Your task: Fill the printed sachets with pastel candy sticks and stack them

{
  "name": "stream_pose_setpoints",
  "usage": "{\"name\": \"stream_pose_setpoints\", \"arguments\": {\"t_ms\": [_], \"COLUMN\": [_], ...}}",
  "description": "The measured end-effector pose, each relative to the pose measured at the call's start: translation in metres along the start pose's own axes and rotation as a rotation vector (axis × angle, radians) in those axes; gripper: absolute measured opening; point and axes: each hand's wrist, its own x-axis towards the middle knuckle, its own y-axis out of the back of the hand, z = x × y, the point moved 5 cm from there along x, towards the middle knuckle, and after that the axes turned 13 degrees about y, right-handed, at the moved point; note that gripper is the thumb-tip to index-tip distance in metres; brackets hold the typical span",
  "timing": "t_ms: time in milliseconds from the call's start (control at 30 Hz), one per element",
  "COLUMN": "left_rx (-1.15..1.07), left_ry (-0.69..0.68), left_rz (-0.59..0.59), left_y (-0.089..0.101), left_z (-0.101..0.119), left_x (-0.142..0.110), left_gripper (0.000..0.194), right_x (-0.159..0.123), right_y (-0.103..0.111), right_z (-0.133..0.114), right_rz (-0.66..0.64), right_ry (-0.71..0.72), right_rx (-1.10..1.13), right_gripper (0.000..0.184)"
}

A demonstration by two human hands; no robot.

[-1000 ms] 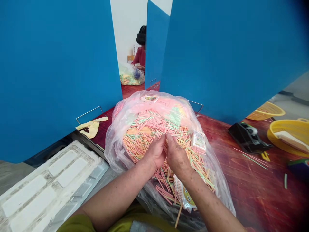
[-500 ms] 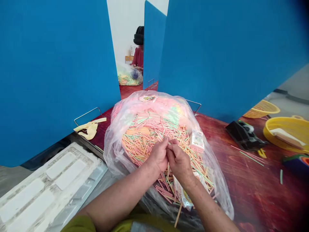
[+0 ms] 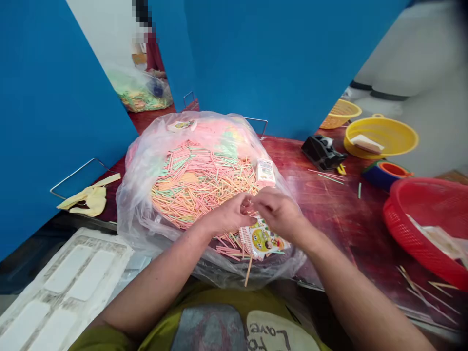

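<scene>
My left hand (image 3: 232, 213) is curled over the front of a clear plastic bag (image 3: 137, 200). Small pinkish ends of coloured sticks show between its thumb and fingers. Close against it, my right hand (image 3: 280, 210) has its fingers pinched together, and I cannot make out what is in them. The open bag holds a large heap of thin pink, green and orange sticks (image 3: 204, 183). Just below my hands lies a printed packet (image 3: 261, 239), partly covered by my right hand. A small packed bundle (image 3: 265, 171) with a white label rests on the bag's right side.
A black tape dispenser (image 3: 322, 152), a yellow basket (image 3: 398, 139) and a red basket (image 3: 402, 234) stand on the right. Yellow cloth (image 3: 89, 197) lies at left above a white tray (image 3: 69, 282). Blue partitions (image 3: 278, 63) rise behind; beyond them sits a person (image 3: 155, 53).
The view has swung right and downward, bringing the red basket in. My hands have come nearer the bag's front edge, above the printed packet, and my right wrist has turned.
</scene>
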Motion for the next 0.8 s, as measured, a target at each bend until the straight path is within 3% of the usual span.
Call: {"name": "stream_pose_setpoints", "arguments": {"t_ms": [67,133,200,267,400,600,733,800], "left_rx": [0.253,0.520,0.702,0.789,0.859,0.776,0.671,0.663], "left_ry": [-0.089,-0.127,-0.162,-0.191,-0.166,-0.156,-0.146,-0.135], "left_rz": [0.157,0.215,0.235,0.296,0.306,0.289,0.284,0.287], "left_y": [-0.009,-0.025,-0.041,-0.049,-0.045,-0.032,-0.036,-0.040], "left_z": [0.003,-0.001,-0.010,-0.019,-0.026,-0.016,-0.015,-0.018], "left_x": [-0.002,0.000,0.006,0.014,0.032,0.031,0.025,0.026], "left_gripper": [0.016,0.010,0.022,0.032,0.027,0.016,0.016,0.015], "right_x": [-0.027,-0.055,-0.076,-0.088,-0.088,-0.085,-0.087,-0.086], "right_y": [0.013,0.012,0.006,0.008,0.020,-0.010,-0.016,-0.020], "right_z": [0.016,0.025,0.028,0.027,0.023,0.035,0.035,0.030], "right_rz": [0.049,-0.049,-0.136,-0.090,0.069,0.021,0.111,0.066], "right_ry": [-0.075,-0.122,-0.140,-0.178,-0.192,-0.168,-0.146,-0.111], "right_rx": [-0.103,-0.135,-0.085,-0.059,0.022,0.056,0.055,0.063], "right_gripper": [0.023,0.024,0.026,0.025,0.019,0.024,0.022,0.023]}}
